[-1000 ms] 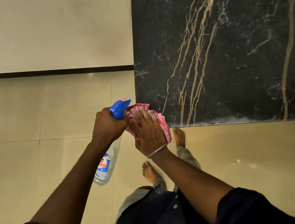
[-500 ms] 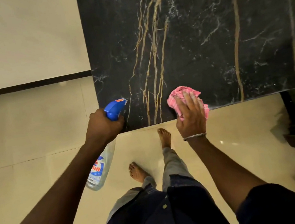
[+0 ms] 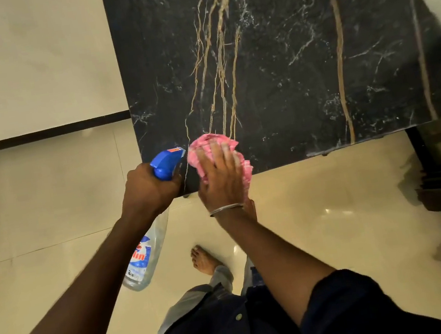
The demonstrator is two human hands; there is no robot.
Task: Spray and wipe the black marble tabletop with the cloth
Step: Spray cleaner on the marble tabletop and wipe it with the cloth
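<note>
A pink cloth (image 3: 202, 152) is pressed onto the near left corner of the black marble desk (image 3: 283, 59), with a spray bottle (image 3: 141, 258) held just beside it.

The right hand (image 3: 221, 179) is laid palm-down over the cloth, its fingers spread and nearly straight, so that the cloth is pinned flat against the desk at its near edge; a thin bangle (image 3: 225, 208) is worn at that wrist. The left hand (image 3: 146, 190) is curled tightly round the neck of the spray bottle, whose blue head is pointed at the desk corner and whose clear body hangs down over the pale floor (image 3: 334, 221). Both arms are stretched forward from dark sleeves. A bare foot (image 3: 202, 260) is seen on the floor below.
</note>
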